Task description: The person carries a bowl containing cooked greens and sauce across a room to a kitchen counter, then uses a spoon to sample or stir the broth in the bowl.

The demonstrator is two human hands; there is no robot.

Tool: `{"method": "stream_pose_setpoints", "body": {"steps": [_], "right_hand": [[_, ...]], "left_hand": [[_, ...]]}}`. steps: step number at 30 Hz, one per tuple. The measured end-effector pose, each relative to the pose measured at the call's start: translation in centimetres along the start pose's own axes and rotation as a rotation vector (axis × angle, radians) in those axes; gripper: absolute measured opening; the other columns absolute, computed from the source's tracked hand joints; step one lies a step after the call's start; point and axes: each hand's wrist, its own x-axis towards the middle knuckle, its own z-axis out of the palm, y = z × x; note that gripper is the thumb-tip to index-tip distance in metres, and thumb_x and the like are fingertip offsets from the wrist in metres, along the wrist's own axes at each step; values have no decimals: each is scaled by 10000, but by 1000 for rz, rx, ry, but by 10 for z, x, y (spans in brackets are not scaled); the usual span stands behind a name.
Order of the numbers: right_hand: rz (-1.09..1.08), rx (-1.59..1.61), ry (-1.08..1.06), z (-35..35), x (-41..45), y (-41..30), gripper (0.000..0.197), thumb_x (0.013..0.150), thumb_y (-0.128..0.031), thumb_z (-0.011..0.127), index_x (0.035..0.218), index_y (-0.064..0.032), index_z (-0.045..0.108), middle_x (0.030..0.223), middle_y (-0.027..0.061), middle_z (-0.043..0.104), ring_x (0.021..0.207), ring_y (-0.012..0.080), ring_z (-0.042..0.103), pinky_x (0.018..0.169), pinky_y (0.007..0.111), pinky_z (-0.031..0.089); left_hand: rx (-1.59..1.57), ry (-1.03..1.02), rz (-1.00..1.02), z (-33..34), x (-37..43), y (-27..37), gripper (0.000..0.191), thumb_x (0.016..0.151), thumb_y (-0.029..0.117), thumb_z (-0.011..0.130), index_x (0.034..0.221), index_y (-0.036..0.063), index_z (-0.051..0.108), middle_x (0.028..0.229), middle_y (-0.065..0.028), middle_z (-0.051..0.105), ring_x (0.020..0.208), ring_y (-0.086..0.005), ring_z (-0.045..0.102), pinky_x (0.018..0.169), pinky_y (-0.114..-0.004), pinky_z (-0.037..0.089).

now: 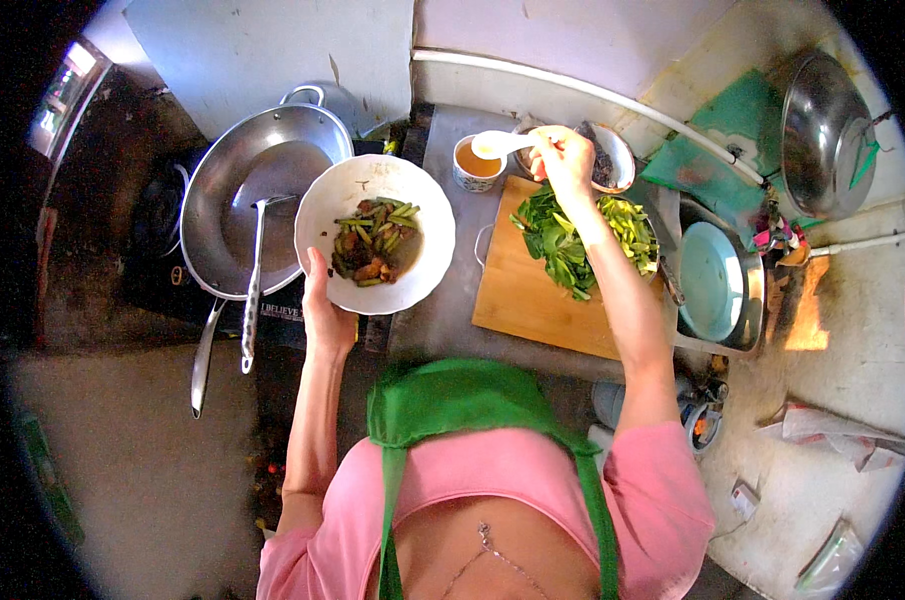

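Note:
My left hand [326, 307] grips the rim of a white bowl [434, 247] that holds cooked green stalks and brown pieces [377, 240] with some liquid. My right hand [565, 161] holds a white spoon [501, 143] over a small patterned cup [476, 177] of amber liquid. Left of the bowl, a steel wok [220, 187] sits on the stove with a metal spatula [254, 300] in it. Below my right forearm, leafy greens [554, 244] and cut pale green stalks [626, 229] lie at a wooden cutting board [527, 307].
Behind my right hand stands a bowl of dark food [623, 150]. To the right are a knife handle [671, 281] and a sink [754, 300] with a pale blue basin [711, 281]. A large metal basin [824, 142] hangs on the wall near a white pipe [610, 96].

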Motion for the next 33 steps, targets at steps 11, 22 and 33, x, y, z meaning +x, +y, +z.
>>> {"method": "stream_pose_setpoints", "body": {"steps": [11,22,33], "right_hand": [[-565,-507,29,12,-4,9,114,818,-27,575,924,-15,614,759,106,635,569,173,609,512,277,481],[-753,-570,12,-2,-13,-18,156,812,17,558,955,-19,611,789,85,624,544,131,586,493,254,477],[-769,-580,19,-5,-15,-18,165,796,24,577,950,-26,612,790,88,625,545,140,584,503,262,480]], "left_hand": [[-4,-34,43,-7,3,-2,661,898,471,455,1373,63,242,1342,-118,362,1240,-248,362,1012,-428,321],[39,-32,31,13,-14,-2,663,903,461,449,1384,66,220,1357,-118,342,1254,-248,345,1024,-420,305],[11,-39,10,11,-21,-7,691,890,480,464,1385,64,219,1364,-107,340,1262,-246,329,1035,-408,285]]}}
